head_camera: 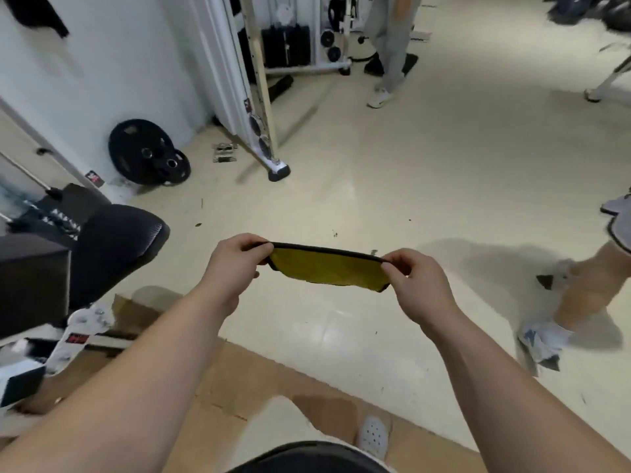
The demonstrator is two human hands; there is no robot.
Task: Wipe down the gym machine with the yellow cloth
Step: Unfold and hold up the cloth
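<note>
Head view looks down over a glossy cream floor point(409, 165), somewhat blurred at the edges. The yellow cloth point(327, 269) is held in the air, stretched between the two hands and touching nothing else. It is a soft, matt rectangle with a thin dark binding along its edge, and it sags slightly in the middle. The left hand point(235, 264) grips its left end, fingers curled over the dark binding. The right hand point(416, 281) pinches the right end between thumb and bent fingers. To the left of the left hand stands the gym machine point(119, 240), with a rounded black pad in a finely textured covering and white painted metal parts below it. Flat brown cardboard point(246, 380) lies on the floor beneath the arms. Two round black weight plates point(146, 153) lean against the white wall point(119, 63), the smaller in front of the larger. Farther back rises a white metal frame point(252, 97), near a black weight stack point(285, 46). Legs of other people point(389, 46) show at the top and the right edge.
</note>
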